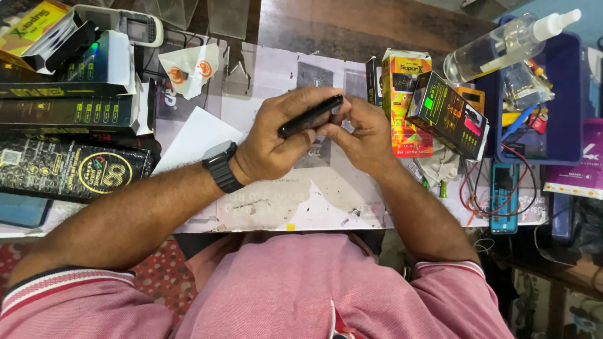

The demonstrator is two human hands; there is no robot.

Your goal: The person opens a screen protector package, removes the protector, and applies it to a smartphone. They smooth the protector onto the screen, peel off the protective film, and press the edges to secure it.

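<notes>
**Slim black device being held edge-on between both hands**

A worn, stained paper mat (326, 201) is being used as the work surface, and it is being crowded on both sides. Stacked dark boxes (69, 144) are being kept along the left edge, while a blue tray (568, 100) of wires and parts is being kept on the right, with a clear spray bottle (502, 44) lying across its rim. A yellow and red carton (405, 94) is being stood just behind the hands. Above the middle of the mat, a slim black device (311, 115) is being held tilted, edge toward the camera. It is being gripped by the left hand (276, 141), whose fingers are curled around it, and pinched at its upper end by the right hand (361, 135). A black wristwatch (222, 166) is being worn on the left wrist.
</notes>
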